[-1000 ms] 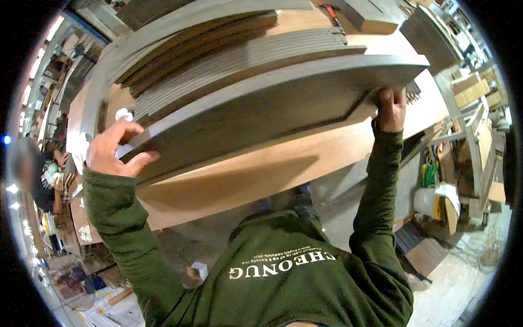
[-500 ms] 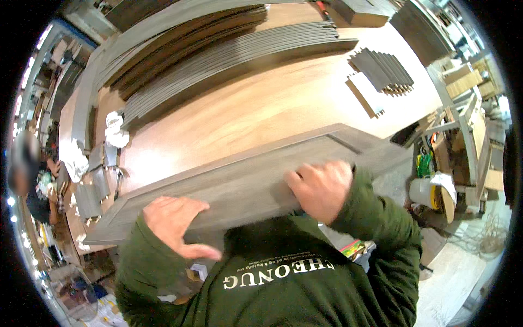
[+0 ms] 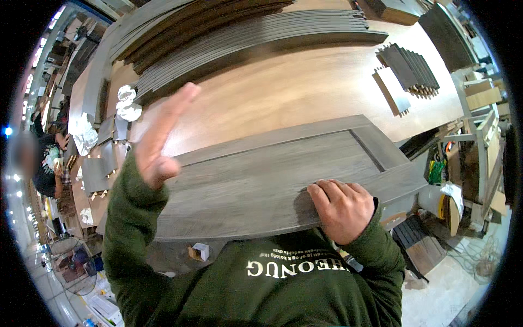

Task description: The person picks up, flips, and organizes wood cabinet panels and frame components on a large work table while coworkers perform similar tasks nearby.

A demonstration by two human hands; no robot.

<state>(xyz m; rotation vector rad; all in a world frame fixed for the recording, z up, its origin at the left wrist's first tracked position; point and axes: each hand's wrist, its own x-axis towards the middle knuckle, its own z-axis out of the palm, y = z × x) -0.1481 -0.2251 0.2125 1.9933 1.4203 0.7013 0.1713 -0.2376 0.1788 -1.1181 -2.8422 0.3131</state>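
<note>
A grey wood-grain frame-and-panel door (image 3: 256, 180) lies across the near side of the table, close to my body. My right hand (image 3: 346, 210) holds its near edge on the right, fingers bent over the top face and thumb hidden. Raised above the door's left part, my left hand (image 3: 166, 136) is slightly blurred. Its fingers are stretched out and hold nothing.
Long grey strips (image 3: 256, 41) are stacked at the back of the table (image 3: 261, 92). Short tenoned pieces (image 3: 408, 68) lie back right, crumpled white paper (image 3: 128, 103) at left. A person (image 3: 49, 158) works far left. A wooden rack (image 3: 479, 139) stands at right.
My left hand has risen forward, away from the door's near left side. The right hand has settled on the near edge. More of the door's face shows now.
</note>
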